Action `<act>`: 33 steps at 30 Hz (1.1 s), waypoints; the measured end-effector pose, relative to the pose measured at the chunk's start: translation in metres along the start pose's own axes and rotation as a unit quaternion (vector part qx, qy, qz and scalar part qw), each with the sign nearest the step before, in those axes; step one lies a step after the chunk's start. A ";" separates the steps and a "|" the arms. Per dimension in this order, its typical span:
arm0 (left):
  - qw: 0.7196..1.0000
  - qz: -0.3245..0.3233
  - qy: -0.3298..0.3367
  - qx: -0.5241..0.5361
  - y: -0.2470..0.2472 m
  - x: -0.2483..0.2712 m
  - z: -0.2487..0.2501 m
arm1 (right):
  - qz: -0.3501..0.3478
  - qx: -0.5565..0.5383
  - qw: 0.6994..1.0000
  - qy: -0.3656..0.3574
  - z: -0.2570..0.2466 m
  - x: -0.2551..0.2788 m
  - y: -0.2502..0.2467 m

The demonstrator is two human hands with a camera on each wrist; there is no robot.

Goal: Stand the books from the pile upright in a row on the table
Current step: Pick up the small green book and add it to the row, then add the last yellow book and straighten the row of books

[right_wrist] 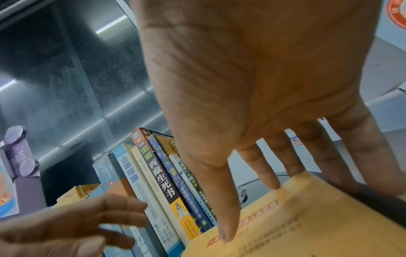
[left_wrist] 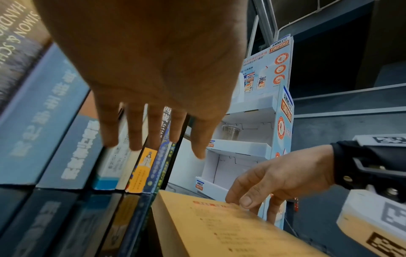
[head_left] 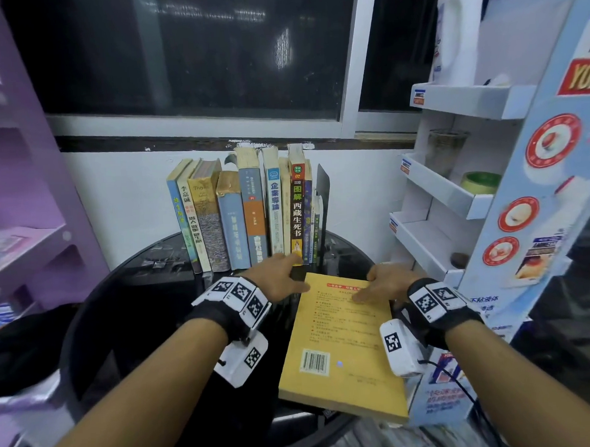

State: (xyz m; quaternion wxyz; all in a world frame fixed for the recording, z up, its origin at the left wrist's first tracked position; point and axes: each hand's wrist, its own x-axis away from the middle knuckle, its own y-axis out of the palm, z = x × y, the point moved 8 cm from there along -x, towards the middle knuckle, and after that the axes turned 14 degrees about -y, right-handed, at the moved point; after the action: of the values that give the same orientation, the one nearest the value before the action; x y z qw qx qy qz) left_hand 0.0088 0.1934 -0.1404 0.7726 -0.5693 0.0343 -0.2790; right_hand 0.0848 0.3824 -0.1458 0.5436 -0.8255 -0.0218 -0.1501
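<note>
A yellow book (head_left: 339, 349) lies flat, back cover up, on the round black table (head_left: 98, 319), its near end past the table's front edge. My right hand (head_left: 380, 283) grips its far right corner. In the right wrist view the thumb (right_wrist: 226, 217) lies on the yellow book's cover (right_wrist: 307, 226) and the fingers go over the far edge. Behind it, several books (head_left: 249, 211) stand upright in a row against a black bookend (head_left: 323, 201). My left hand (head_left: 280, 274) reaches out, fingers straight and spread, at the foot of the row's right-hand spines (left_wrist: 145, 170); contact is unclear.
A white cardboard display rack (head_left: 454, 196) stands close on the right, holding a tape roll (head_left: 481, 183) and a plastic cup (head_left: 447, 149). A purple shelf unit (head_left: 22, 201) is at the left. A white wall and dark window lie behind the row.
</note>
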 end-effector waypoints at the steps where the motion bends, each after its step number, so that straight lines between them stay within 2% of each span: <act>1: 0.999 -0.035 -0.005 -0.008 0.009 0.003 0.000 | 0.003 -0.011 1.000 0.006 0.001 0.002 0.002; 3: 0.996 -0.088 -0.021 -0.007 0.025 0.006 0.001 | 0.006 -0.018 1.000 0.012 0.003 0.005 0.003; 6: 0.991 -0.122 -0.045 -0.022 0.043 0.009 0.001 | -0.011 -0.014 1.000 0.015 0.009 0.007 0.009; 13: 0.991 -0.103 -0.030 -0.083 0.050 0.012 0.009 | -0.020 -0.049 0.998 0.020 0.012 0.011 0.015; 19: 0.992 -0.113 -0.018 -0.048 0.046 0.015 0.005 | -0.001 -0.145 0.989 0.013 0.011 0.013 0.008; 24: 0.991 -0.134 -0.019 0.004 0.042 0.009 -0.004 | 0.038 -0.297 0.954 -0.005 0.002 0.005 -0.001; 27: 0.989 -0.136 -0.009 0.061 0.036 0.002 -0.007 | 0.096 -0.379 0.920 -0.017 -0.006 0.007 -0.015; 29: 0.989 -0.113 0.006 0.095 0.026 -0.003 -0.006 | 0.122 -0.439 0.890 -0.017 -0.007 0.007 -0.022; 30: 0.992 -0.081 0.015 0.097 0.018 -0.006 -0.005 | 0.122 -0.469 0.875 -0.013 -0.008 0.007 -0.023; 31: 0.995 -0.030 0.027 0.089 0.007 -0.009 -0.004 | 0.118 -0.491 0.863 -0.009 -0.009 0.008 -0.024; 33: 0.990 0.117 0.049 0.061 -0.022 -0.009 0.001 | 0.119 -0.499 0.859 -0.009 -0.011 0.008 -0.030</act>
State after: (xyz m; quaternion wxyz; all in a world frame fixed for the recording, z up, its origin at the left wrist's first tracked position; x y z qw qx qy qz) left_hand -0.0064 0.1944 -0.1229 0.8305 -0.4992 0.1211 -0.2156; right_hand 0.0844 0.3833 -0.1127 0.0729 -0.9837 0.1498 -0.0675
